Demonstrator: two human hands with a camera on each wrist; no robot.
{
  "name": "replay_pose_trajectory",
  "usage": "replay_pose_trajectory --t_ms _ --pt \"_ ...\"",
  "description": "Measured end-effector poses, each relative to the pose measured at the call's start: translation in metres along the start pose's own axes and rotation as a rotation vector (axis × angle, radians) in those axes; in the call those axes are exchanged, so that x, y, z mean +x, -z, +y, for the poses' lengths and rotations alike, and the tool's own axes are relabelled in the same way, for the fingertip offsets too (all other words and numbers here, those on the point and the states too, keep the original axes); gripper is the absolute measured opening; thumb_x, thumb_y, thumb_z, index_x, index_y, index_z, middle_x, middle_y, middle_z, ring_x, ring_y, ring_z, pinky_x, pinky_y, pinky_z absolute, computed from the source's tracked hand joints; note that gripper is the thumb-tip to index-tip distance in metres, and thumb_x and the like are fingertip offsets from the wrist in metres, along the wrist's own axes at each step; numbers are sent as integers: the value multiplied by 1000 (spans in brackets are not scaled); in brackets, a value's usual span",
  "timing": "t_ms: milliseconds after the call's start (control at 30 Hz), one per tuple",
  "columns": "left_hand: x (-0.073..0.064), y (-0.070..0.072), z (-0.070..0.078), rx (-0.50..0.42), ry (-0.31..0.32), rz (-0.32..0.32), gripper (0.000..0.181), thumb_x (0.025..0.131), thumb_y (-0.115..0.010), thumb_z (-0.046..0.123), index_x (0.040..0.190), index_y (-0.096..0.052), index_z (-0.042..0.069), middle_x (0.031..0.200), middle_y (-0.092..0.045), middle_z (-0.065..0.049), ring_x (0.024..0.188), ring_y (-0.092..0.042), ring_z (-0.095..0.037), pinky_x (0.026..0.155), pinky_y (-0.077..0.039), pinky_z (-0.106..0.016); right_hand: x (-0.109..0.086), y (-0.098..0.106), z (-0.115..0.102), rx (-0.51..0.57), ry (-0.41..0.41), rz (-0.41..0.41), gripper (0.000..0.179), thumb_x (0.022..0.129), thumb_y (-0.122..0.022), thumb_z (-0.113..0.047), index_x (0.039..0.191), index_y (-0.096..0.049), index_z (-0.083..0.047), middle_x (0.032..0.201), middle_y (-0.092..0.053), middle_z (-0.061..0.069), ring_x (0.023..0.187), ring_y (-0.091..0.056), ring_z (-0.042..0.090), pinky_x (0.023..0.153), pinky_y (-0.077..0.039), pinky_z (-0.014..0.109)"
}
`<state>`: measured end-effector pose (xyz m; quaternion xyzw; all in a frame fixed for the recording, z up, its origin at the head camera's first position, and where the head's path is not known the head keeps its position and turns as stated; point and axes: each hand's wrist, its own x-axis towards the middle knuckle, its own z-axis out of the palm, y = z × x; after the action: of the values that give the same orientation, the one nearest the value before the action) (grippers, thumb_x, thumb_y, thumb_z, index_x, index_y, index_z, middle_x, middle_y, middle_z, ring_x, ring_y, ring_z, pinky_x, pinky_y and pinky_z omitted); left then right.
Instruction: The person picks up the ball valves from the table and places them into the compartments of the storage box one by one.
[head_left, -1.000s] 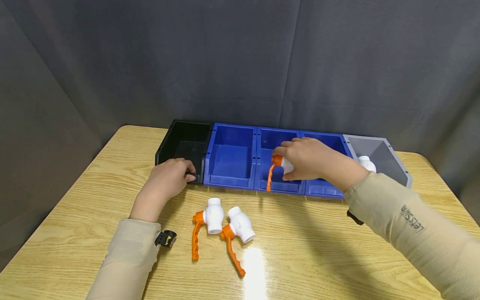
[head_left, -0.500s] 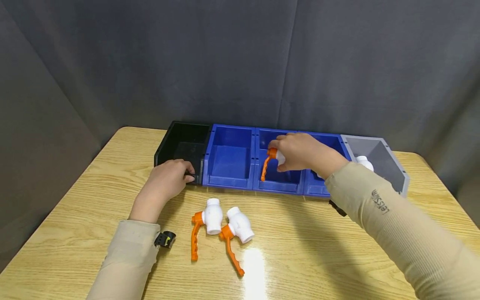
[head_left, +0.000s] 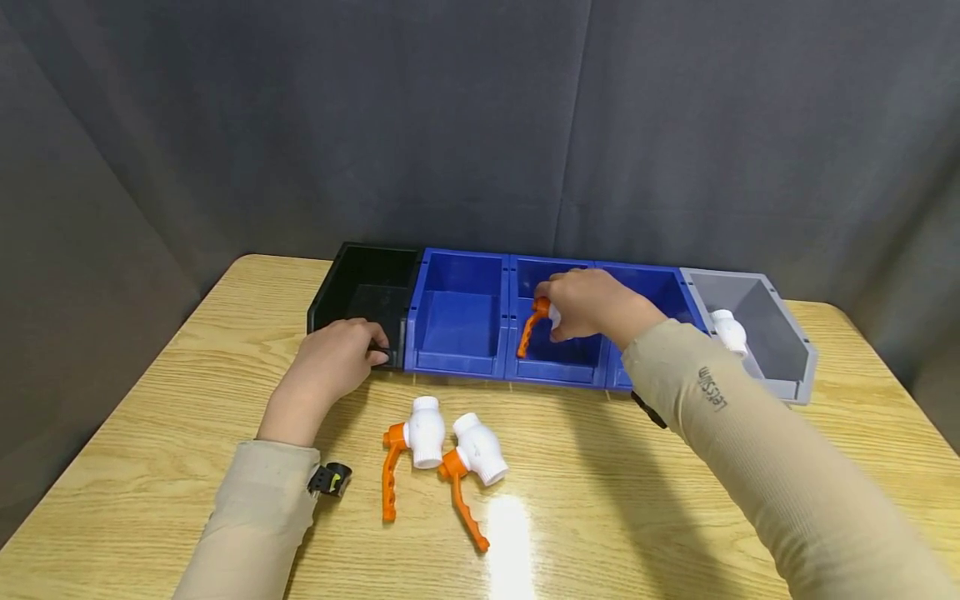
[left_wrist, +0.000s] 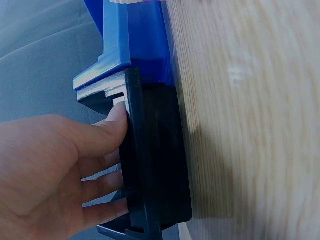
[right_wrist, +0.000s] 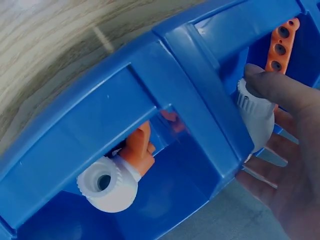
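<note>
My right hand (head_left: 591,304) grips a white ball valve (right_wrist: 257,122) with an orange lever, down inside the middle blue bin (head_left: 558,372). In the right wrist view the thumb lies on the valve's ribbed end, and the lever points away from the hand. At the left end of the row, my left hand (head_left: 337,357) holds the front wall of the black bin (left_wrist: 162,160), thumb on its rim and fingers curled over it. Two more ball valves, a left one (head_left: 427,433) and a right one (head_left: 480,450), lie on the table in front of the bins.
Another ball valve (right_wrist: 112,187) sits in the right blue bin (head_left: 652,279), which the right forearm partly covers. The grey bin (head_left: 780,333) at the right end holds a white valve (head_left: 729,332). Beside the black bin stands the left blue bin (head_left: 461,325). A grey curtain (head_left: 480,125) hangs behind.
My right hand has moved slightly left and lower into the middle blue bin with the ball valve. The left hand stays on the black bin.
</note>
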<state>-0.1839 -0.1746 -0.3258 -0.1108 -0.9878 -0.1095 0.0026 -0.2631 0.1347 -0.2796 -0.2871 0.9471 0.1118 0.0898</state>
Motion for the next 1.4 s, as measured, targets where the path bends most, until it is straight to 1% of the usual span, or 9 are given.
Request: replay_pose_trajectory --t_ms 267,367,667,767,967,1200,1400 --pt "-1 0 -2 -3 7 -3 18 95 -68 19 106 -71 6 108 -69 -14 98 -63 -33 87 -51 -51 9 -4 -6 -20 19 16 49 77 -85 -28 118 -65 -10 102 -64 6 95 -62 28 90 -52 47" --pt "-1 0 -2 -3 9 2 18 95 -69 19 106 -71 6 108 -69 -14 98 -63 -33 87 -51 -51 12 -4 -10 -35 15 13 48 75 -85 -27 115 -65 -10 102 -64 5 96 -62 29 88 -52 47" --pt "0 -1 0 -2 11 -4 18 95 -69 19 107 -71 5 109 -69 -14 98 -63 -33 87 -51 -51 13 -7 -15 -55 -1 -21 53 79 -84 -24 125 -63 -8 109 -64 8 100 -61 30 91 -51 46" --pt "1 -1 0 -4 10 -3 19 95 -69 19 107 -71 6 109 -69 -14 99 -63 -33 88 -51 -51 13 -11 -14 -60 -1 -25 51 80 -83 -24 124 -63 -7 109 -65 9 99 -62 31 91 -52 47" --pt "0 -1 -2 -8 -7 12 18 94 -70 20 105 -72 6 107 -69 -13 100 -63 -34 86 -51 -51 13 -20 -12 -41 -24 -65 44 84 -79 -23 120 -62 -5 108 -64 9 95 -63 27 90 -53 46" --pt "0 -1 -2 -8 -5 10 18 94 -70 20 106 -72 6 108 -69 -13 100 -63 -34 87 -51 -51 14 -22 -13 -42 -39 -72 51 85 -78 -24 129 -60 -5 110 -65 10 94 -63 26 90 -53 45" --pt "-1 -1 0 -9 1 5 19 94 -69 20 106 -71 6 108 -69 -14 100 -63 -34 88 -51 -51 12 -20 -15 -32 -45 -78 47 85 -78 -22 126 -61 -6 108 -66 9 93 -63 26 89 -53 45"
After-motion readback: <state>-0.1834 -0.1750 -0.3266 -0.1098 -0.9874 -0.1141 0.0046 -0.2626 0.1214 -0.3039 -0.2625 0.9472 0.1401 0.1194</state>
